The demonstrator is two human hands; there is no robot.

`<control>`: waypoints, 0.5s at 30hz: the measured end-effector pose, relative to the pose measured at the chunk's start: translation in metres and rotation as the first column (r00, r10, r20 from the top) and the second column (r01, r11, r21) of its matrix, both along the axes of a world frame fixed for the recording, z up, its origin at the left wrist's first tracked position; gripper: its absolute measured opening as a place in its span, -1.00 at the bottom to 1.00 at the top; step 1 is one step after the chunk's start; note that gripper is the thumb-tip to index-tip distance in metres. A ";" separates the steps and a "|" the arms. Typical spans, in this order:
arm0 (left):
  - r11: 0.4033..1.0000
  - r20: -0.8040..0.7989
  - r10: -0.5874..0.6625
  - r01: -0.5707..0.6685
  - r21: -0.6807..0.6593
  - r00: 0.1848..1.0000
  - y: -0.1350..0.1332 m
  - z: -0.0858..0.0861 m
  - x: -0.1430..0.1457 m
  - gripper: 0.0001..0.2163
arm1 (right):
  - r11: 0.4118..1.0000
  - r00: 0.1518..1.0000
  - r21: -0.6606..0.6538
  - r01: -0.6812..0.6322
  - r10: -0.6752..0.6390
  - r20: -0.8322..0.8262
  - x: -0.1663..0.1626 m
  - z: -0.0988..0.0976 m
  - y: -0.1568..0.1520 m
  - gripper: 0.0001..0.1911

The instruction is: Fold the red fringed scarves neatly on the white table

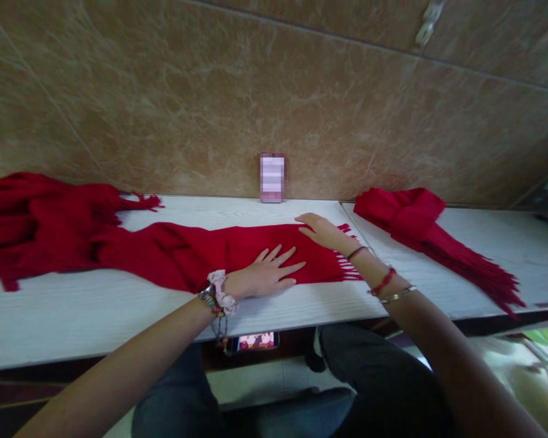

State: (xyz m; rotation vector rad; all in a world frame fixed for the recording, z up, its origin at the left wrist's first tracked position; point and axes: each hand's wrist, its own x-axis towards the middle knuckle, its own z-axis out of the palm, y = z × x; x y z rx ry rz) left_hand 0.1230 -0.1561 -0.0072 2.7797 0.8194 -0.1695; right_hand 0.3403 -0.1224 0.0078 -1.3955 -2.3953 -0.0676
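A red scarf (pixel 237 243) lies stretched along the white counter, its fringe (pixel 349 267) at the right end. My left hand (pixel 267 274) rests flat on the scarf with fingers spread. Near the scarf's far edge, close to the fringe, my right hand (pixel 322 231) is laid with its fingers extended. Neither hand grips the cloth. Toward the left, the fabric runs into a crumpled red pile (pixel 41 225); where one piece ends and another begins is hard to make out.
On the right, another red fringed scarf (pixel 420 219) lies folded. A phone-like device (pixel 272 177), its screen blurred, leans against the brown tiled wall (pixel 187 109). Below the edge of the white counter (pixel 119 316) is a second phone (pixel 256 341) with a lit screen.
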 end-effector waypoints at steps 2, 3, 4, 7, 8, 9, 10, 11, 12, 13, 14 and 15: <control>1.000 0.000 0.002 -0.002 0.010 1.000 -0.001 0.000 0.000 -0.53 | 0.999 0.996 -0.046 -0.007 0.011 0.084 -0.013 -0.011 0.014 -0.61; 1.000 0.003 0.003 -0.003 0.021 1.000 -0.002 -0.001 -0.001 -0.53 | 0.997 0.993 -0.071 -0.005 0.014 0.117 -0.017 -0.017 0.018 -0.60; 0.999 0.012 0.001 -0.002 0.035 1.000 -0.004 -0.003 -0.002 -0.53 | 0.996 0.990 -0.092 0.005 0.009 0.143 -0.019 -0.023 0.020 -0.59; 0.998 0.040 -0.018 0.015 0.066 0.999 -0.008 -0.007 -0.006 -0.53 | 0.990 0.980 -0.111 0.084 -0.062 0.191 -0.014 -0.034 0.020 -0.58; 0.998 0.046 -0.025 0.021 0.065 0.999 -0.009 -0.008 -0.007 -0.53 | 0.987 0.974 -0.103 0.126 -0.103 0.203 -0.011 -0.034 0.020 -0.58; 0.998 0.050 -0.027 0.024 0.058 0.998 -0.009 -0.007 -0.009 -0.52 | 0.981 0.966 -0.089 0.172 -0.151 0.211 -0.006 -0.033 0.020 -0.59; 0.999 0.048 -0.028 0.026 0.040 0.998 -0.008 -0.005 -0.010 -0.52 | 0.973 0.957 -0.067 0.219 -0.200 0.211 -0.003 -0.031 0.020 -0.59; 0.999 0.044 -0.032 0.031 0.010 0.999 -0.007 -0.002 -0.010 -0.52 | 0.965 0.948 -0.039 0.258 -0.245 0.201 0.001 -0.028 0.020 -0.60; 0.999 0.042 -0.036 0.037 -0.028 0.998 -0.005 0.003 -0.010 -0.53 | 0.958 0.943 -0.008 0.286 -0.280 0.180 0.004 -0.025 0.019 -0.59; 0.997 0.035 -0.037 0.039 -0.069 0.999 -0.003 0.008 -0.009 -0.53 | 0.954 0.942 0.022 0.301 -0.300 0.150 0.007 -0.022 0.017 -0.58; 0.995 0.026 -0.023 0.025 -0.100 0.999 0.000 0.015 -0.007 -0.54 | 0.952 0.945 0.046 0.302 -0.306 0.115 0.009 -0.020 0.014 -0.57; 0.994 0.019 0.007 -0.005 -0.113 1.000 0.004 0.021 -0.004 -0.54 | 0.954 0.951 0.062 0.293 -0.297 0.081 0.011 -0.018 0.010 -0.55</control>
